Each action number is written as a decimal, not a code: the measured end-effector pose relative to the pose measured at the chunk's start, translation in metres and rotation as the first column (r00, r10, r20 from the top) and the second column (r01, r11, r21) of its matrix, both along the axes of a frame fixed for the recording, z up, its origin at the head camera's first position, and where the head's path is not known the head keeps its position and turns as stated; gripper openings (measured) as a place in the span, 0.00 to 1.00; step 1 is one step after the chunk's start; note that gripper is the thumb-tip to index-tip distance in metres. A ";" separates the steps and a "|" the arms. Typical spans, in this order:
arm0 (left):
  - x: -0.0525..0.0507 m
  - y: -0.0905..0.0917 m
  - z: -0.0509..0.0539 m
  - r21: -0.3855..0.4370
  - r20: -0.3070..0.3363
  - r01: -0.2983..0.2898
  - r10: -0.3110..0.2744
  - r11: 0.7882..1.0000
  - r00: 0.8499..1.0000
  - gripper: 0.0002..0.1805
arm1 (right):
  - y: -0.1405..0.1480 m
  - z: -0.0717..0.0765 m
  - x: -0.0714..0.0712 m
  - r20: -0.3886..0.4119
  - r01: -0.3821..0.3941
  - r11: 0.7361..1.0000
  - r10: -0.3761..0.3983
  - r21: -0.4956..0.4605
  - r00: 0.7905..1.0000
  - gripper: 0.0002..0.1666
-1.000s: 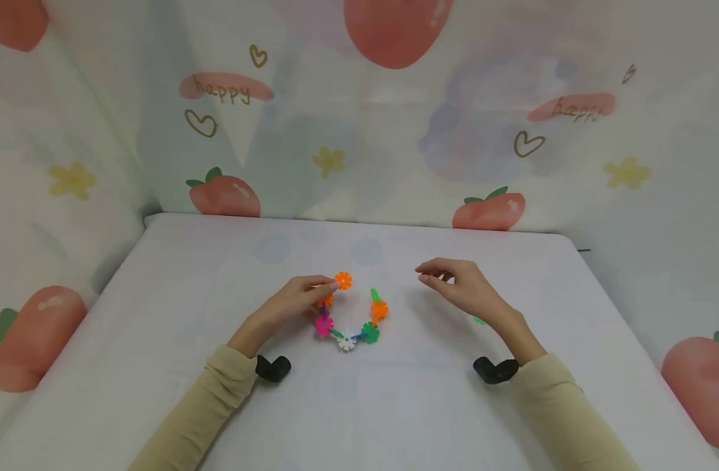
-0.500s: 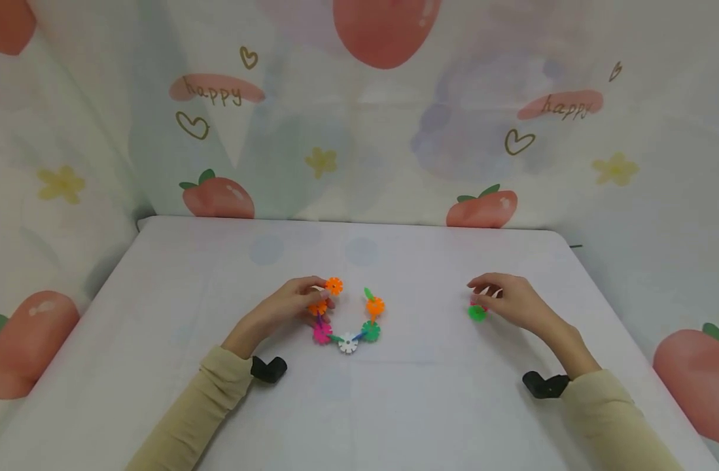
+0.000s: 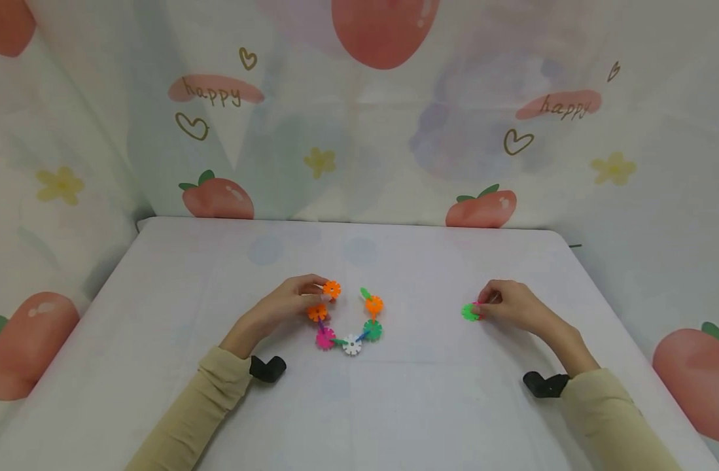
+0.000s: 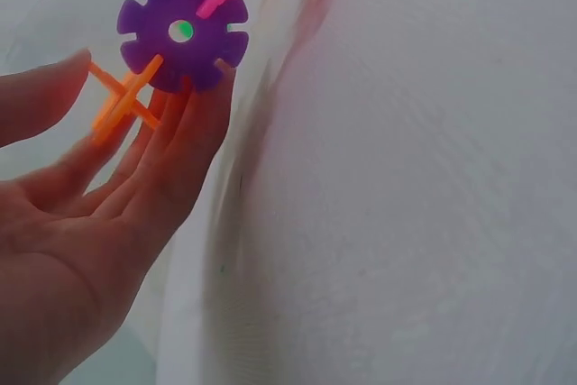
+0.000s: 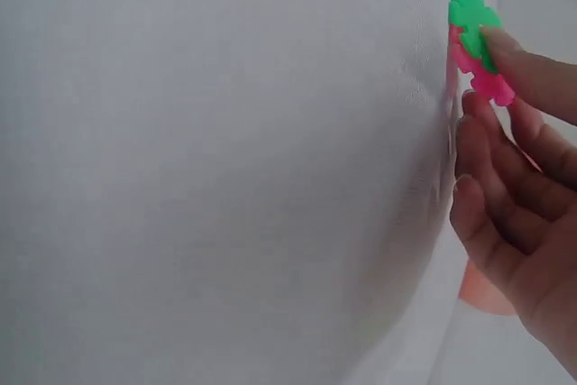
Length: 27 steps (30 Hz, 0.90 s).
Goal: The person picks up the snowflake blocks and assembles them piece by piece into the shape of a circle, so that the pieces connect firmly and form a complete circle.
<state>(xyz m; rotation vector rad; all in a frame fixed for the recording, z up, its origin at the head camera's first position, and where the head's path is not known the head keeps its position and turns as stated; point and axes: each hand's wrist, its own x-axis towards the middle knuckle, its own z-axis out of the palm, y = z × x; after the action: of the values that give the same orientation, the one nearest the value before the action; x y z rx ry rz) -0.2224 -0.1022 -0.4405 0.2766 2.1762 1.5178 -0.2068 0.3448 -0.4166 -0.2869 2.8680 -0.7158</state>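
Observation:
A chain of interlocking snowflake discs curves in an open loop at mid-table, with a white disc at its near side. My left hand pinches an orange disc at the chain's left end between thumb and fingers. In the left wrist view a purple disc slots into that orange piece, close to the fingers. At the right, my right hand pinches a green disc and a pink disc that overlap. Whether these two are joined I cannot tell.
A white cloth covers the table. Patterned fabric rises behind it and along both sides. The chain's right end, with a light green disc, lies apart from both hands.
My right hand has moved right from beside the chain to the green and pink discs and taken hold of them. The left hand keeps its hold; the chain has shifted slightly.

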 end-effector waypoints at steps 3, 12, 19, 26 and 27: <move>0.000 0.000 0.001 0.024 0.013 0.001 -0.001 1.000 1.000 0.27 | -0.003 0.001 0.001 0.009 0.010 1.000 -0.009 -0.025 1.000 0.11; -0.001 0.001 -0.001 0.077 0.030 -0.031 0.029 0.997 0.999 0.23 | -0.020 0.004 0.001 0.003 -0.003 0.991 0.004 -0.131 1.000 0.09; -0.002 0.002 -0.004 0.082 0.028 -0.061 0.059 0.995 0.998 0.19 | -0.051 0.014 0.001 -0.073 -0.092 0.977 0.079 -0.192 0.994 0.13; -0.002 0.003 -0.004 0.078 0.036 -0.076 0.073 0.994 0.997 0.18 | -0.094 0.015 -0.009 -0.085 -0.143 0.950 0.124 -0.277 0.989 0.07; -0.001 0.003 -0.004 0.076 0.036 -0.074 0.072 0.994 0.997 0.18 | -0.099 0.015 -0.010 -0.087 -0.148 0.945 0.128 -0.292 0.988 0.07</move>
<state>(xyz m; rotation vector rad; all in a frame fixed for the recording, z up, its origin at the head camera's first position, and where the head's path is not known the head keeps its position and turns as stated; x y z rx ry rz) -0.2239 -0.0993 -0.4443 0.1976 2.1262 1.6376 -0.2171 0.2455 -0.4018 -0.5561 2.7582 -1.1300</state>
